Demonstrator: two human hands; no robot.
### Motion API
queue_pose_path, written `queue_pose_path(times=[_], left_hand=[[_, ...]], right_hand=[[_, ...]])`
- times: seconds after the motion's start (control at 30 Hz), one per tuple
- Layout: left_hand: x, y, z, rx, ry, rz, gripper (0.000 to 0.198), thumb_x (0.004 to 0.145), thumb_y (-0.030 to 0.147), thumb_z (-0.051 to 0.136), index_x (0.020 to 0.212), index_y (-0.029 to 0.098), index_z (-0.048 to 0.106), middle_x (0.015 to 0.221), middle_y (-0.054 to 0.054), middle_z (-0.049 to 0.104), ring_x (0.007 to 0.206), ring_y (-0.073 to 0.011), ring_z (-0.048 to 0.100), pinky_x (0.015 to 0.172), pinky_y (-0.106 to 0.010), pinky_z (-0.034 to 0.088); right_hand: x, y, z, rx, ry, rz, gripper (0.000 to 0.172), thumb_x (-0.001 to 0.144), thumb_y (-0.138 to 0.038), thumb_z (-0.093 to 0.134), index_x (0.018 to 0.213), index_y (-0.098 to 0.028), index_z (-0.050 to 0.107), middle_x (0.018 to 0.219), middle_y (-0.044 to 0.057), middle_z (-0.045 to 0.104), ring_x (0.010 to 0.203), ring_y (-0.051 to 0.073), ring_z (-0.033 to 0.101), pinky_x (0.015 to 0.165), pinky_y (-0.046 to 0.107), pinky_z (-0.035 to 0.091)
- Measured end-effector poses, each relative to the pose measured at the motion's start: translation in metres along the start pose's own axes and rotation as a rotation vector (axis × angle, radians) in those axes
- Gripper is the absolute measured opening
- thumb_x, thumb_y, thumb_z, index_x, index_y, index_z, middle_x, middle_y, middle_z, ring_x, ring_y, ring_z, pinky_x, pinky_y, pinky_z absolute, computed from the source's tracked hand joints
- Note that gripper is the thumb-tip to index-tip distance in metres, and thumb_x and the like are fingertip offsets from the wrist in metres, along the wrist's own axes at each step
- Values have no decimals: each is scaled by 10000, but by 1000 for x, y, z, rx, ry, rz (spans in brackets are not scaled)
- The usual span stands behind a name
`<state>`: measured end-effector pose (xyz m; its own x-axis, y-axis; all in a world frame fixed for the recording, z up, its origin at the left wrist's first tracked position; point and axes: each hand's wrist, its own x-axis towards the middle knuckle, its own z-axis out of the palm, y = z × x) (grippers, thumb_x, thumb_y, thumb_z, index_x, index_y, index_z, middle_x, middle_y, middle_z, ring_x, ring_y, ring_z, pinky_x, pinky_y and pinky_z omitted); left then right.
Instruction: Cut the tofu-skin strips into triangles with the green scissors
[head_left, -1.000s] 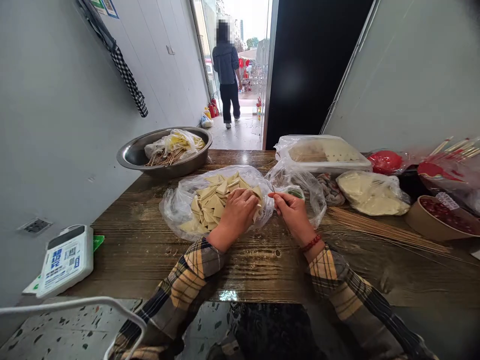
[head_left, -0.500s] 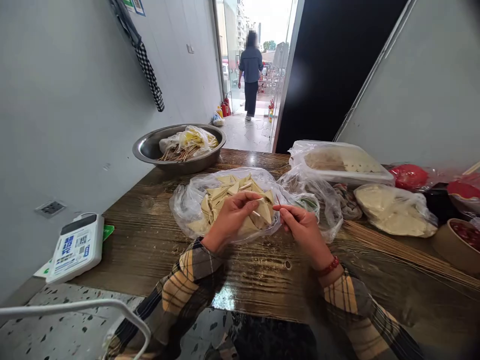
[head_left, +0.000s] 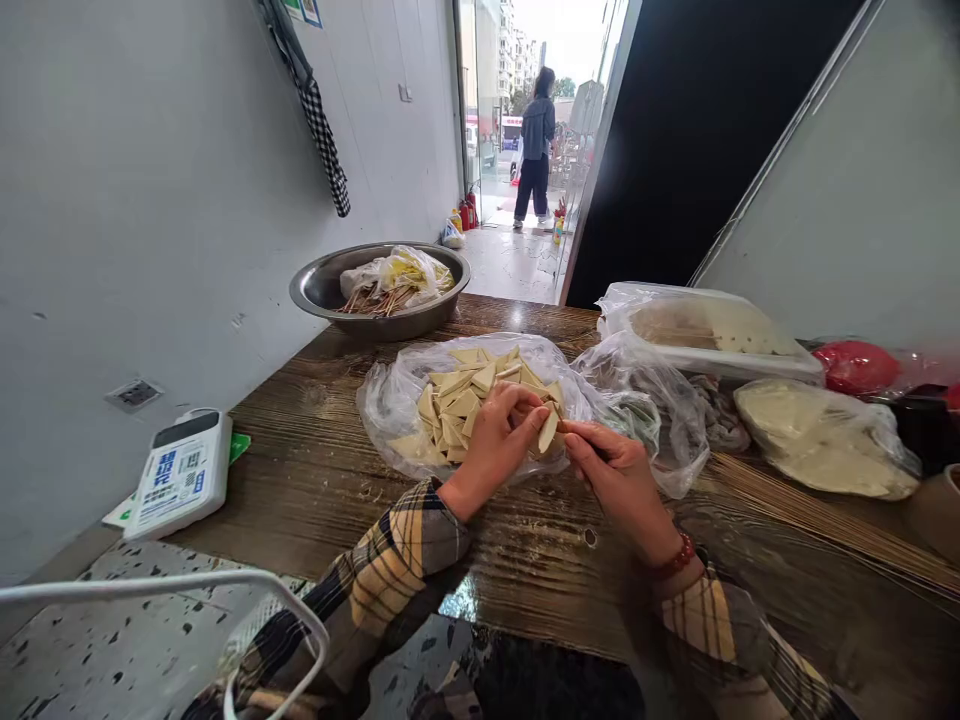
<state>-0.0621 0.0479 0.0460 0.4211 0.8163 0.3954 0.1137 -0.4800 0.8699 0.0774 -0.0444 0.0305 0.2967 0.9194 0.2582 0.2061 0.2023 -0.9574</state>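
My left hand (head_left: 496, 437) pinches a pale, flat piece of tofu sheet (head_left: 549, 432) between thumb and fingers, above the front right of a pile. My right hand (head_left: 619, 480) is closed on a thin skewer (head_left: 564, 427), whose tip meets the right side of that piece. How far the skewer goes in is hidden by the fingers. Many cut triangles of tofu sheet (head_left: 459, 398) lie heaped on an opened clear plastic bag (head_left: 384, 402) under and behind my left hand.
A steel basin (head_left: 311, 290) with bagged skewers stands back left. At right are a bagged white tray (head_left: 757, 365), a bag of pale sheets (head_left: 825, 440) and loose bamboo skewers (head_left: 817, 510). A white device (head_left: 180, 475) sits left. A person (head_left: 535, 150) is at the doorway.
My hands have come closer together, and the skewer now meets the tofu piece. The view has shifted slightly left. The person in the doorway has turned and moved farther out.
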Motion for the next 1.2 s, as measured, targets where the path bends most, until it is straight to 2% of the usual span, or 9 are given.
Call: queue_pose_path(times=[0.13,0.27,0.5,0.6,0.7,0.9,1.0,1.13,1.2], left_hand=[[-1,-1,1,73,29,8,157,841,296,617,766,161,592,772,-9,560,688,-117,497,646,-241,400],[-1,-1,1,38,-49,-37,188,860,301,571,741,160,603,674,8,558,630,-114,479,611,-239,372],[0,2,-5,-259,-208,-144,290,884,378,547,829,127,681,771,-37,663,734,-144,574,689,-243,428],[0,0,-7,-390,-263,-182,317,854,428,609,848,122,687,772,-42,666,727,-144,585,687,-243,444],[2,-2,-8,-486,-311,-215,294,793,399,705,880,119,701,792,-53,687,728,-143,612,699,-240,466],[7,-10,-11,-793,-194,-375,305,799,365,714,983,134,639,899,-97,738,753,-177,712,729,-276,547],[8,-12,-14,-875,-161,-401,269,831,325,686,1006,137,606,956,-118,746,801,-183,729,765,-280,561],[7,-10,-13,-933,-181,-405,225,843,286,669,982,125,596,976,-135,749,831,-198,734,835,-323,560],[6,-7,-13,-951,-187,-408,205,838,278,672,953,129,590,977,-136,750,846,-216,735,838,-344,560]], right_hand=[[-1,-1,-1,-37,-3,-10,246,862,-329,628,1002,-185,770,733,2,629,472,77,494,424,224,377],[-1,0,0,-47,4,-3,237,857,-333,637,994,-196,773,717,-4,633,478,80,500,438,224,388],[0,4,0,4,41,50,270,841,-350,649,1017,-176,758,650,-19,619,465,82,488,449,223,392],[1,4,1,-4,18,53,297,849,-354,631,1037,-159,753,577,-37,571,442,81,463,449,226,385],[1,4,2,1,10,70,334,853,-372,619,1068,-148,742,560,-43,546,426,79,437,421,220,363],[-1,3,-2,-13,-23,58,361,891,-390,581,1141,-173,725,553,-49,514,438,81,425,418,210,356],[-3,2,-1,-104,-43,5,370,902,-372,564,1173,-173,718,559,-31,562,455,102,465,447,229,398],[-5,4,3,-248,-18,-76,362,886,-340,571,1146,-150,737,759,61,737,622,176,639,573,289,513],[-5,5,5,-281,-8,-110,352,885,-327,567,1135,-151,741,892,92,772,726,208,687,662,328,550]])
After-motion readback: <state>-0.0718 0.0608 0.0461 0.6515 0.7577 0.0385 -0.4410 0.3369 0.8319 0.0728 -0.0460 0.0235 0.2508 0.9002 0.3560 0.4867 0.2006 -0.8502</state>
